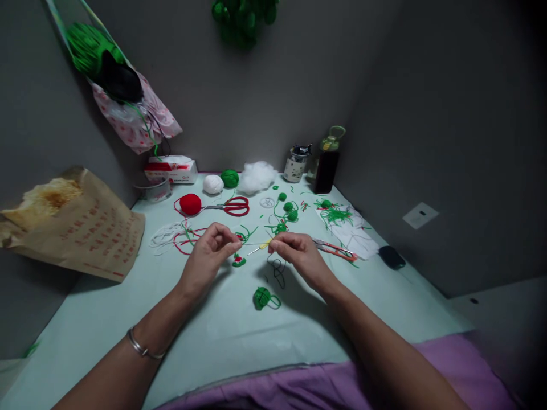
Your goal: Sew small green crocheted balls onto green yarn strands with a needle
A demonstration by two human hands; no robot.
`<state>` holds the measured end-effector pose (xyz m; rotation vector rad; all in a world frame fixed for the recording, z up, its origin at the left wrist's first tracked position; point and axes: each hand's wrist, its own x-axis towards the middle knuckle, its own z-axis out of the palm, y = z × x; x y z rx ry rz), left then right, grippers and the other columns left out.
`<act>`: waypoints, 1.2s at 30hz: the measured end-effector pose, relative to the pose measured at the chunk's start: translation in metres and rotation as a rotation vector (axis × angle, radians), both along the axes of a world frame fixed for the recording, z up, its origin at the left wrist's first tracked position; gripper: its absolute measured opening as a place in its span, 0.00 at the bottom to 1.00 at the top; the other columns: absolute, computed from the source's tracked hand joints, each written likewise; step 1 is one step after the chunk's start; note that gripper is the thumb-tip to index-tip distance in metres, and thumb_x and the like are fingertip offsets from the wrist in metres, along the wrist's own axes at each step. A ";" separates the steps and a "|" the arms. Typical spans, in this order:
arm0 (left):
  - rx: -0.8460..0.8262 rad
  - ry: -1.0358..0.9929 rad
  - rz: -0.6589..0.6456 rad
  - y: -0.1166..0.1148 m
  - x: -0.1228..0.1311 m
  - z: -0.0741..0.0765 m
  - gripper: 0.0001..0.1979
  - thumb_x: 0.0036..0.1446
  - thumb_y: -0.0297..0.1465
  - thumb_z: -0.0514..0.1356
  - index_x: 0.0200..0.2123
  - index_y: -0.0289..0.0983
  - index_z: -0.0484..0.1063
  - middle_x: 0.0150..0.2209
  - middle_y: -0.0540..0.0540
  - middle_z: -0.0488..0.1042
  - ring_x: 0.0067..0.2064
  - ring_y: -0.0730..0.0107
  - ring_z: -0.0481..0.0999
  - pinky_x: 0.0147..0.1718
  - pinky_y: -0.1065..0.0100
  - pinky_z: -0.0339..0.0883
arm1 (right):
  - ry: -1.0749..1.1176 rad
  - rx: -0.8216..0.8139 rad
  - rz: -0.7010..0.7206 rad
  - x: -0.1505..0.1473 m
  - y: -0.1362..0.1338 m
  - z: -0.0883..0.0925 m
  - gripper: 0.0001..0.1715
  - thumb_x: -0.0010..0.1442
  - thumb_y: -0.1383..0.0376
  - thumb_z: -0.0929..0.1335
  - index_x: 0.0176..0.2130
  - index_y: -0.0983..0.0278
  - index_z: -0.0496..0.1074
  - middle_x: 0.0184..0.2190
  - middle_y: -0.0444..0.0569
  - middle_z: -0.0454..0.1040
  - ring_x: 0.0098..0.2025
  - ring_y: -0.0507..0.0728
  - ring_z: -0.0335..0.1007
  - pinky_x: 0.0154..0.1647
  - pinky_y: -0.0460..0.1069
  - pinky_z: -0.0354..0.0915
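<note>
- While I look down in the head view, my left hand and right hand both pinch a thin strand stretched between them.
- At its six o'clock lies a green ball; at eleven, red-handled scissors.

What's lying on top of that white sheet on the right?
Loose green yarn scraps lie tangled over the far part of the white sheet. Whatever may be beneath the tangle is covered and can't be seen.
</note>
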<state>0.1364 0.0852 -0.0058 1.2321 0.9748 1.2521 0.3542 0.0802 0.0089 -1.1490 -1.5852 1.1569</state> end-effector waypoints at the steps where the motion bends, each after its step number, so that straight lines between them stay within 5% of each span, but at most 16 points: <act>1: 0.018 0.035 -0.045 -0.001 0.001 0.000 0.10 0.52 0.32 0.69 0.31 0.39 0.69 0.32 0.51 0.74 0.36 0.70 0.72 0.36 0.69 0.64 | 0.040 0.004 -0.037 0.007 0.003 0.003 0.17 0.60 0.55 0.69 0.30 0.66 0.77 0.22 0.43 0.64 0.24 0.48 0.51 0.25 0.47 0.46; 5: 0.027 0.132 -0.243 -0.009 0.005 0.000 0.03 0.57 0.32 0.64 0.34 0.40 0.74 0.31 0.49 0.72 0.34 0.69 0.69 0.33 0.67 0.62 | 0.286 0.113 -0.340 0.060 0.020 0.025 0.12 0.60 0.59 0.70 0.35 0.66 0.78 0.29 0.47 0.72 0.20 0.45 0.48 0.22 0.48 0.40; 12: 0.021 0.146 -0.383 -0.013 0.004 0.003 0.08 0.61 0.35 0.61 0.43 0.42 0.77 0.31 0.47 0.71 0.34 0.65 0.69 0.34 0.66 0.63 | 0.355 0.359 -0.813 0.171 0.044 0.083 0.09 0.65 0.72 0.66 0.36 0.69 0.76 0.20 0.41 0.64 0.16 0.41 0.47 0.25 0.53 0.38; 14: 0.048 0.142 -0.320 -0.007 -0.006 0.006 0.09 0.60 0.36 0.63 0.42 0.41 0.77 0.30 0.48 0.71 0.34 0.65 0.70 0.35 0.66 0.64 | 0.300 0.412 -0.921 0.187 0.048 0.092 0.10 0.65 0.73 0.65 0.36 0.70 0.77 0.19 0.41 0.64 0.16 0.41 0.47 0.26 0.53 0.38; 17: 0.072 0.025 -0.043 0.008 -0.031 0.013 0.08 0.55 0.34 0.67 0.39 0.40 0.77 0.32 0.48 0.74 0.36 0.65 0.73 0.37 0.68 0.65 | 0.265 0.400 -0.997 0.202 0.049 0.092 0.11 0.65 0.74 0.64 0.35 0.69 0.76 0.19 0.41 0.63 0.16 0.42 0.48 0.25 0.53 0.37; 20: 0.032 -0.250 0.218 0.022 -0.056 0.020 0.06 0.53 0.28 0.67 0.35 0.40 0.75 0.29 0.53 0.74 0.34 0.69 0.72 0.39 0.69 0.66 | 0.260 0.361 -1.035 0.208 0.050 0.079 0.11 0.64 0.74 0.64 0.33 0.68 0.74 0.17 0.39 0.60 0.15 0.43 0.46 0.24 0.53 0.37; 23: 0.018 -0.348 0.263 0.028 -0.067 0.021 0.07 0.53 0.25 0.67 0.33 0.41 0.73 0.26 0.55 0.73 0.33 0.71 0.69 0.40 0.70 0.66 | 0.219 0.361 -1.072 0.210 0.053 0.062 0.09 0.63 0.73 0.66 0.32 0.67 0.74 0.16 0.38 0.59 0.15 0.44 0.46 0.23 0.52 0.38; 29: 0.001 -0.260 0.088 0.017 -0.046 0.018 0.09 0.55 0.32 0.67 0.39 0.40 0.72 0.25 0.53 0.69 0.30 0.71 0.68 0.34 0.70 0.64 | 0.106 0.426 -1.150 0.218 0.062 0.048 0.08 0.62 0.71 0.64 0.32 0.67 0.72 0.17 0.39 0.60 0.16 0.46 0.49 0.23 0.51 0.43; 33: -0.001 0.111 -0.301 -0.003 -0.015 0.013 0.12 0.60 0.39 0.62 0.43 0.40 0.70 0.28 0.51 0.71 0.32 0.68 0.69 0.34 0.66 0.63 | -0.048 0.525 -1.152 0.217 0.067 0.049 0.06 0.60 0.73 0.65 0.31 0.66 0.69 0.20 0.40 0.63 0.20 0.47 0.55 0.26 0.48 0.49; 36: 0.025 0.473 -0.521 -0.017 0.006 0.004 0.18 0.51 0.35 0.68 0.43 0.40 0.68 0.40 0.47 0.73 0.43 0.61 0.70 0.42 0.62 0.63 | -0.210 0.505 -0.987 0.195 0.076 0.043 0.04 0.60 0.68 0.68 0.32 0.66 0.70 0.20 0.42 0.68 0.20 0.48 0.58 0.25 0.46 0.52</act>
